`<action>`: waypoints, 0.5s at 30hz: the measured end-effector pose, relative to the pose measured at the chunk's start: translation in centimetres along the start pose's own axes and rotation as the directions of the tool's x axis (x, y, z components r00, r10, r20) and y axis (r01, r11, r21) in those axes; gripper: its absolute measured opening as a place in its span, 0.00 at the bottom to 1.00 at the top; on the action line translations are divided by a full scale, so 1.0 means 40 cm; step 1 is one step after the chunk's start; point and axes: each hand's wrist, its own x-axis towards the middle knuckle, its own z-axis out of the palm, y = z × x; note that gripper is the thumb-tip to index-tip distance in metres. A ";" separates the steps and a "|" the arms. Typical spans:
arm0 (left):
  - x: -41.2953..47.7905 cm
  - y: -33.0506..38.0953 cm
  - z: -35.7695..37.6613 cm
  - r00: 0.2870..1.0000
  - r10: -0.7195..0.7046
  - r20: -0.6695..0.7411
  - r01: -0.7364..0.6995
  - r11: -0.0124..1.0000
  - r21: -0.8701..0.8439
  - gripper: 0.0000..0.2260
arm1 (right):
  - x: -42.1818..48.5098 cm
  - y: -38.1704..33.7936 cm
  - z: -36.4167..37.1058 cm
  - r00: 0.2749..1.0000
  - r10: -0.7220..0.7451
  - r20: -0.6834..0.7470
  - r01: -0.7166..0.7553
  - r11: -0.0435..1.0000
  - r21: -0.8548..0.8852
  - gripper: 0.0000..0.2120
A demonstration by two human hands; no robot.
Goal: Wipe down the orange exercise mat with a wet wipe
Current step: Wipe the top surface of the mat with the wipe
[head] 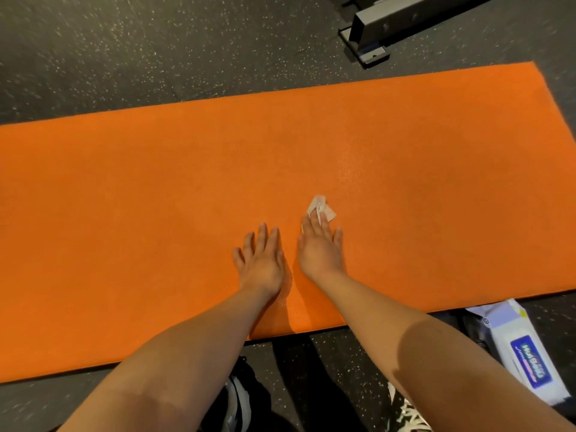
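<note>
The orange exercise mat lies flat on the dark speckled floor and fills most of the view. My right hand lies flat on the mat near its middle, straight fingers pressing a small white wet wipe against the surface. Part of the wipe sticks out past the fingertips. Just to its left, my left hand rests palm down on the mat with fingers spread, holding nothing.
A pack of wet wipes lies on the floor by the mat's near right edge. A grey metal equipment base stands beyond the mat's far right corner. My shoes show at the bottom.
</note>
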 end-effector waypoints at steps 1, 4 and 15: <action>0.000 -0.001 0.000 1.000 -0.003 0.003 0.003 1.000 -0.009 0.25 | -0.010 -0.020 0.001 0.999 -0.015 0.028 0.015 1.000 0.023 0.27; -0.003 -0.008 0.002 1.000 0.000 0.018 0.000 1.000 -0.023 0.24 | -0.040 -0.056 0.011 0.970 -0.202 0.134 0.196 0.979 0.053 0.26; 0.001 -0.013 -0.011 0.996 0.005 0.087 0.000 0.999 -0.049 0.27 | -0.018 -0.077 -0.022 0.990 -0.002 0.141 -0.003 0.999 0.032 0.27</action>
